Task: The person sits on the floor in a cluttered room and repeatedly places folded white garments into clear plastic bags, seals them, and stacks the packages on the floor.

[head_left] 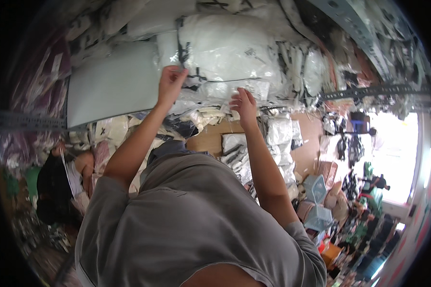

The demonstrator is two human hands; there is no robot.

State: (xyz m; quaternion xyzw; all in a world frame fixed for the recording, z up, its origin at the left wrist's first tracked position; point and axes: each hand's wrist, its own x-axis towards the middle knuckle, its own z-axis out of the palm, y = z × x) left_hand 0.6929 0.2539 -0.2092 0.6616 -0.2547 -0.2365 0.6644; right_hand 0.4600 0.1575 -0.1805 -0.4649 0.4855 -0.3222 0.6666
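Note:
A large white bundle in clear plastic point(225, 48) lies on the shelf in front of me, with dark marks along its left side. My left hand point(171, 86) is at the bundle's lower left corner, thumb and fingers pinched together on the plastic edge. Near its lower front edge is my right hand point(244, 104), palm partly turned up and fingers apart and slightly curled. It grips nothing I can see; whether a fingertip touches the plastic is unclear. A smaller flat clear packet point(256, 89) shows just beside the right fingertips.
A grey shelf panel point(112, 83) lies left of the bundle. Metal shelf rails point(383, 92) run along both sides. Below are stacked white packages point(278, 131) on the floor, and blue plastic baskets point(317, 189) at right. Another person point(64, 177) is low at the left.

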